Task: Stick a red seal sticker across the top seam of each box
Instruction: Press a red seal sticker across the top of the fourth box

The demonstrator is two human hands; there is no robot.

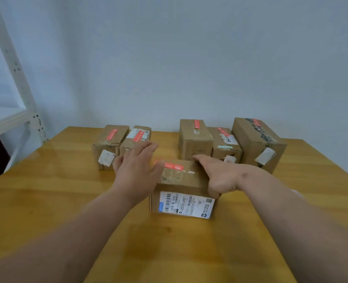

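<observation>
A small cardboard box (181,180) with a white shipping label on its near face stands at the middle of the table. A red seal sticker (174,166) lies across its top. My left hand (137,166) rests flat against the box's left upper edge, fingers straight and pointing away. My right hand (216,174) lies over the box's right top edge, palm turned inward with the thumb along the far edge; its fingers are hidden. Several other boxes stand behind, each with a red sticker on top.
Two sealed boxes (109,144) stand at the back left, three more (195,137) at the back right, the tallest (257,139) far right. The wooden table (67,201) stretches around them. A white metal shelf (11,111) stands at the left by the wall.
</observation>
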